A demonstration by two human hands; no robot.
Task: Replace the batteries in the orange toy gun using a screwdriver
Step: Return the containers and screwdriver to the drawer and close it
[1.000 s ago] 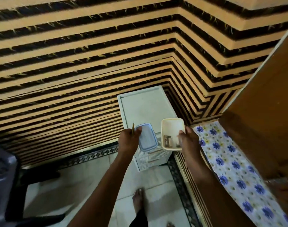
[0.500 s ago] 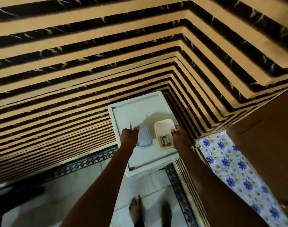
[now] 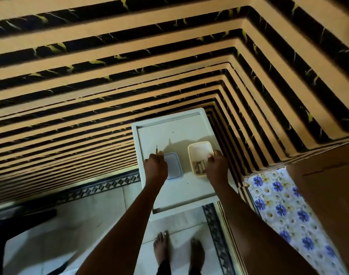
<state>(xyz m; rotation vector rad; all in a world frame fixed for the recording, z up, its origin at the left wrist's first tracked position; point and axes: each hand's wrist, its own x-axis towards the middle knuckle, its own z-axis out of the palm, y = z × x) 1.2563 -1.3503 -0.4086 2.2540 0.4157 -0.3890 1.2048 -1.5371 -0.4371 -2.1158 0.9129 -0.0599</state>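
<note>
A cream plastic box (image 3: 199,153) holding batteries (image 3: 198,167) rests on the white drawer unit's top (image 3: 175,132). My right hand (image 3: 217,165) grips its right rim. To its left the blue-rimmed lid (image 3: 173,165) lies flat on the same top. My left hand (image 3: 155,167) is closed over the lid's left edge and around a thin screwdriver (image 3: 157,150), whose tip points away from me. The orange toy gun is not in view.
The drawer unit stands in a corner of black-and-tan striped walls (image 3: 90,96). A bed with a blue floral sheet (image 3: 284,207) lies to the right under a wooden panel (image 3: 328,185). My bare feet (image 3: 163,249) stand on pale floor tiles below.
Both hands have come down: the box and lid, held above the drawer unit a second ago, now sit on its top. My view has moved in over the unit.
</note>
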